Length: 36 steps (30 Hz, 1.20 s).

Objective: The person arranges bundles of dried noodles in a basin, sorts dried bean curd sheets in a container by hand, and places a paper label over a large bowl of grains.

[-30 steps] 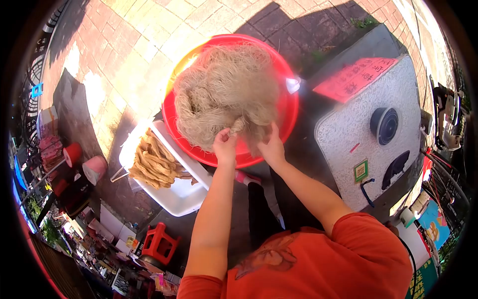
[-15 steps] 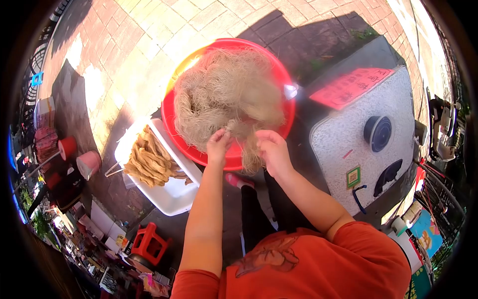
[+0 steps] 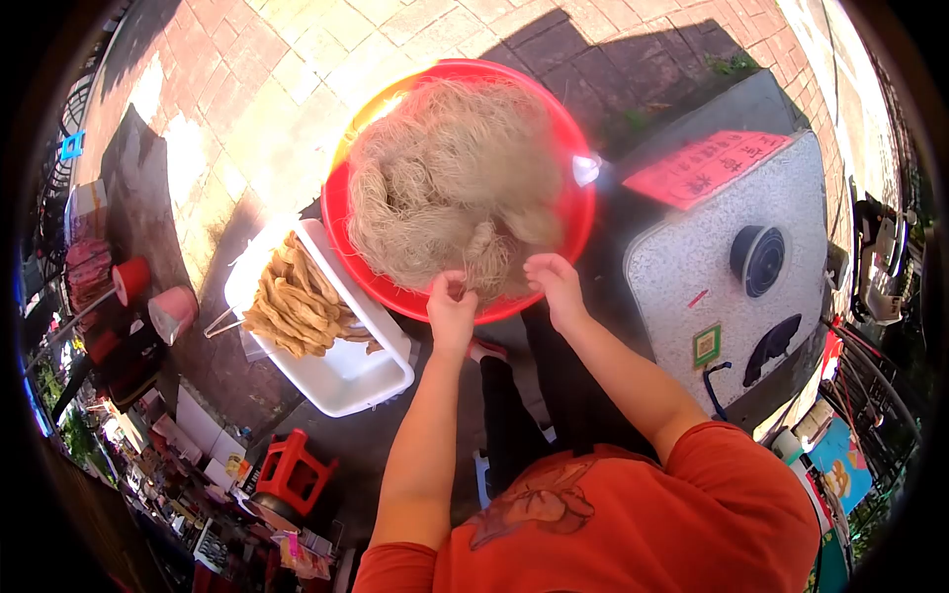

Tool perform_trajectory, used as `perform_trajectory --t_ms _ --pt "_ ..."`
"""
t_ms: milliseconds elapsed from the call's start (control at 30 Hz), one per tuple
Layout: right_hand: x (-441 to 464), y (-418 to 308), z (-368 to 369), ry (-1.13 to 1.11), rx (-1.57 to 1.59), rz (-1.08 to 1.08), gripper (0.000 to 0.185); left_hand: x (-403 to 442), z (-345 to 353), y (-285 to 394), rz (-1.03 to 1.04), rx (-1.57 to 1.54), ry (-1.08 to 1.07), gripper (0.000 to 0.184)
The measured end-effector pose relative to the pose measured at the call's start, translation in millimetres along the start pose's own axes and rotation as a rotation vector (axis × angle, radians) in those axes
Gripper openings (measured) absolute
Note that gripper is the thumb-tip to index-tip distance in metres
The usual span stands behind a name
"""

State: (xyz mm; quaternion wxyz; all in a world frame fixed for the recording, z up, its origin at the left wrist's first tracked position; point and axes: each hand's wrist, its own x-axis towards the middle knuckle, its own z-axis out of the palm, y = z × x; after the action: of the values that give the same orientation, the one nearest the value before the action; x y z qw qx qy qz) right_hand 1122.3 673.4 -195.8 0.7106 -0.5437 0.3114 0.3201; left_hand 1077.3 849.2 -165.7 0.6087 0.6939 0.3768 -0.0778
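Note:
A large mass of thin, dry, beige noodles point(image 3: 435, 168) fills the red tub point(image 3: 578, 232) in front of me. At the near rim, my left hand point(image 3: 452, 306) is closed, its thumb and fingers pinching the edge of the strands. My right hand point(image 3: 560, 292) is a short way to the right, fingers bent and pressed together at the same loose bunch. A small twisted clump lies just beyond, between the two hands. The fingertips partly hide how many strands each hand grips.
Left of the tub, a white plastic basin point(image 3: 361, 385) holds long brown fried dough strips point(image 3: 297, 301) and tongs. To the right stands a speckled tabletop point(image 3: 672, 267) with a dark round container point(image 3: 758, 262) and a pink sign point(image 3: 707, 166). A red stool point(image 3: 295, 474) is at lower left.
The bunch that hung over the near rim between my hands now lies back inside the tub. My left hand has moved slightly right and nearer me; my right hand also shifted right.

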Motion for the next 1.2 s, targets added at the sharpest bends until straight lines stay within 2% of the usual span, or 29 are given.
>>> perform_trajectory --t_ms 67,167,233,267,367,467,533,633,733,933,1000,1100,1200 --pt "14.5 21.3 -31.6 0.166 -0.135 0.083 0.030 -5.4 -5.2 -4.6 -0.008 -0.057 0.000 0.020" --pt "43.5 68.1 -45.8 0.174 -0.471 -0.073 0.040 -18.4 -14.6 -4.6 -0.068 -0.037 0.006 0.018" --pt "63.1 81.7 -45.8 0.188 -0.730 -0.332 0.065 -33.1 -17.0 16.4 -0.154 -0.059 0.007 0.018" --pt "76.7 86.8 -43.7 0.189 -0.856 -0.466 0.079 -36.2 -18.4 7.4 -0.039 -0.088 0.017 0.020" --pt "115.8 107.4 -38.3 0.173 -1.051 -0.222 0.100 -50.1 -18.7 27.9 -0.113 -0.279 0.083 0.022" --pt "118.5 109.4 -31.7 0.102 -0.995 -0.026 0.084 -56.5 -25.9 40.9 -0.066 -0.282 0.154 0.023" --pt "100.5 87.5 -21.6 0.061 -0.918 -0.065 0.071 -58.9 -32.1 50.1 -0.044 -0.302 0.177 0.027" --pt "72.7 63.0 -20.6 0.144 -0.672 -0.064 0.055 -56.5 -39.8 75.7 0.000 -0.305 0.174 0.029" --pt "39.9 20.7 -18.9 0.202 -0.643 0.131 0.054 -43.6 -41.5 92.6 0.098 -0.345 0.226 0.024" --pt "-17.2 0.9 -27.0 0.138 -0.627 0.004 0.044 3.3 -58.4 106.7 0.162 -0.273 0.253 0.025" --pt "-36.9 -15.1 -26.0 0.083 -0.648 0.027 0.040 19.7 -64.4 113.7 0.265 -0.198 0.203 0.024" --pt "-50.4 -30.1 -23.9 0.001 -0.243 0.144 0.040 52.6 -73.1 126.6 0.359 -0.056 0.172 0.024" --pt "-49.0 -54.3 -22.3 -0.171 0.114 0.449 0.040 108.5 -77.2 123.0 0.302 -0.080 0.185 0.019"
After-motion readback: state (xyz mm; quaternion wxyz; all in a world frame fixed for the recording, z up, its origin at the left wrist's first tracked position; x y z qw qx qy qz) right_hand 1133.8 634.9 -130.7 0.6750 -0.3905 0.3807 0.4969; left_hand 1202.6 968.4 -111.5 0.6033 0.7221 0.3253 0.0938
